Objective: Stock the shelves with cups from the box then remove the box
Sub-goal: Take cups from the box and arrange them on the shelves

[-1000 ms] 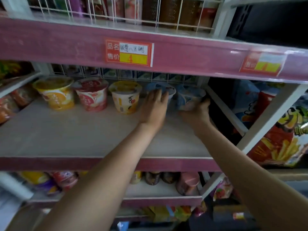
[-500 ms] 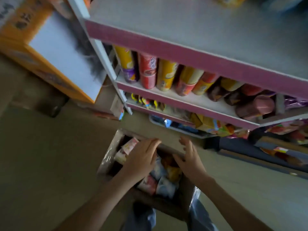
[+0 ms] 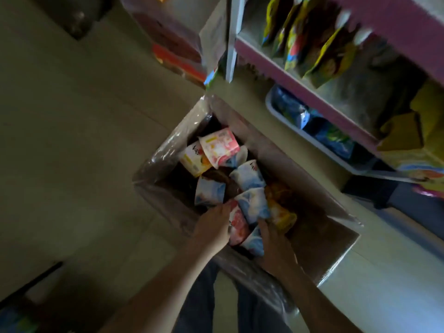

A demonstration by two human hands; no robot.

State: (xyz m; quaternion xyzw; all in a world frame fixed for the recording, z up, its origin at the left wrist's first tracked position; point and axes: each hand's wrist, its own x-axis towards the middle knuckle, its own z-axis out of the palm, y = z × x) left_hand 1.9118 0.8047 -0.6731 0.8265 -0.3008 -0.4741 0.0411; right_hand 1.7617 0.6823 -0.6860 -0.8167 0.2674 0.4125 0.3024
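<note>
An open cardboard box [image 3: 319, 239] wrapped in clear plastic stands on the floor below me, holding several cups lying on their sides. My left hand [image 3: 212, 227] reaches into the box and curls round a red cup [image 3: 237, 224]. My right hand [image 3: 271, 239] is beside it, its fingers round a blue and white cup [image 3: 254, 241]. More blue cups [image 3: 248, 175], a pink cup [image 3: 219, 146] and a yellow cup [image 3: 193, 159] lie farther in. An orange cup [image 3: 280, 212] lies to the right of my hands.
The pink-edged shelf unit [image 3: 302, 85] stands to the right of the box, with snack bags [image 3: 310, 42] on a low shelf and a tray of blue packets [image 3: 300, 114] at floor level. A wrapped carton [image 3: 173, 44] sits behind the box. Bare floor lies to the left.
One second ago both hands were on blue cups on the shelf. They left the shelf, I looked down, and both hands have gone into the box and taken hold of cups.
</note>
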